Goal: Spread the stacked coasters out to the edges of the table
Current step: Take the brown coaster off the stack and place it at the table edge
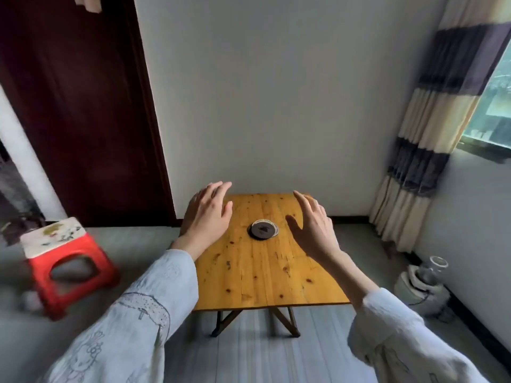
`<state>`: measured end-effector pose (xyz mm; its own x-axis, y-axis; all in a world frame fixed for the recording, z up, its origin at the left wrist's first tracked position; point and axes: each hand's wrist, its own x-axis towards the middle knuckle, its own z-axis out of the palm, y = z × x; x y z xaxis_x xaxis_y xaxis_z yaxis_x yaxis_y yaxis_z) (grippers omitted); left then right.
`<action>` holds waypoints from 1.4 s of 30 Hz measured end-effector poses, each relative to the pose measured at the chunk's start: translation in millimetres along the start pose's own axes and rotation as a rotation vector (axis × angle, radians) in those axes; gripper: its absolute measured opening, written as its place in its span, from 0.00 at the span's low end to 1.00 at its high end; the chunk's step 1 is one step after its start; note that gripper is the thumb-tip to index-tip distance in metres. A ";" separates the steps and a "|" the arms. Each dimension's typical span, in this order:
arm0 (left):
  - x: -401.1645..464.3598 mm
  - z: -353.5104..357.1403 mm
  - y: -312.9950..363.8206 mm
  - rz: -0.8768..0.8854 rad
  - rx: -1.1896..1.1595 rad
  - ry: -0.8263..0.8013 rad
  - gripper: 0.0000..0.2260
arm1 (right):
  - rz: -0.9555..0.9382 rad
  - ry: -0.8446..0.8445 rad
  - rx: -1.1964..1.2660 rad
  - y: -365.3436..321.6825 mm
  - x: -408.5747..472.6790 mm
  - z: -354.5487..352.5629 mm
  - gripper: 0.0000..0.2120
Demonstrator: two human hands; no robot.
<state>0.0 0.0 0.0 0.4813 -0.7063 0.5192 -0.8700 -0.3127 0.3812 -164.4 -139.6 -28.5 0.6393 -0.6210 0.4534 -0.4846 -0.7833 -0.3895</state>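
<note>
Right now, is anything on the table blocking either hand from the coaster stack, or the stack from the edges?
Nothing visible does. The coaster stack sits alone on the table, with the left hand and right hand open either side.

- One wooden folding table (265, 272).
- One stack of round coasters (263, 229) near the table's middle, toward its far edge; the number in it cannot be told.
- Two bare hands: left hand (208, 214), right hand (313, 228).
- One red plastic stool (66, 268).
- One striped curtain (431, 128).
</note>
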 end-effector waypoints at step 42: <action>92.7 385.7 -222.6 -0.764 -0.221 -0.871 0.26 | 0.299 -0.734 0.100 208.1 184.7 334.5 0.27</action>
<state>197.1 -240.8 -331.8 0.5597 -0.6055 -0.5658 -0.3090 -0.7860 0.5354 52.5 -407.6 -293.9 0.7376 -0.5991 -0.3114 -0.6638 -0.5590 -0.4968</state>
